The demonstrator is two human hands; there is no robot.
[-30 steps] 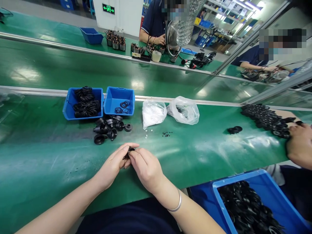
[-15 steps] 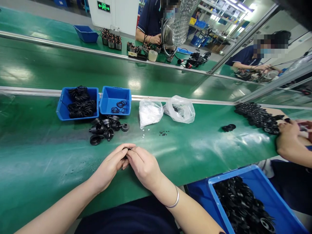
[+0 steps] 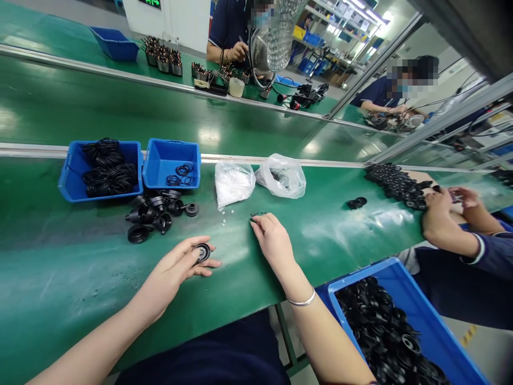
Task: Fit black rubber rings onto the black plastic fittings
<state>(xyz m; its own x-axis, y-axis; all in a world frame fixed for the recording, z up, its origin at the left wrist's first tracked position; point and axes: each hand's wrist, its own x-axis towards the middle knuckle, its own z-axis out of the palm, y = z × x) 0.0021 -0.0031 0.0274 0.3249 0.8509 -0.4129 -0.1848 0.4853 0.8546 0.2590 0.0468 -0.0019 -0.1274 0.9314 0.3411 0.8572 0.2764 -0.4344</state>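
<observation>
My left hand (image 3: 183,262) grips a round black plastic cap (image 3: 202,252), its ringed hollow side tilted up, thumb on the near edge. Over on the right, my right hand (image 3: 273,235) reaches down to the tabletop, fingertips pinched at the small black rings (image 3: 258,214). Those fingertips partly hide the rings, and whether one is between them I cannot make out. Behind them sit a plastic bag of small white pieces (image 3: 234,184) and an open clear bag (image 3: 285,176) with dark bits inside. A few white pieces (image 3: 223,220) lie loose.
Black plastic housings (image 3: 150,211) lie before two blue bins, one with bundled black cords (image 3: 110,179), one with black rings (image 3: 179,177). A blue crate (image 3: 395,263) of black parts stands at lower right. A co-worker's hands (image 3: 441,200) handle parts beside a black pile (image 3: 395,184).
My hands have parted. The right has moved right and forward to the small rings, while the left keeps the cap, now showing its hollow side. The camera view has shifted to the right.
</observation>
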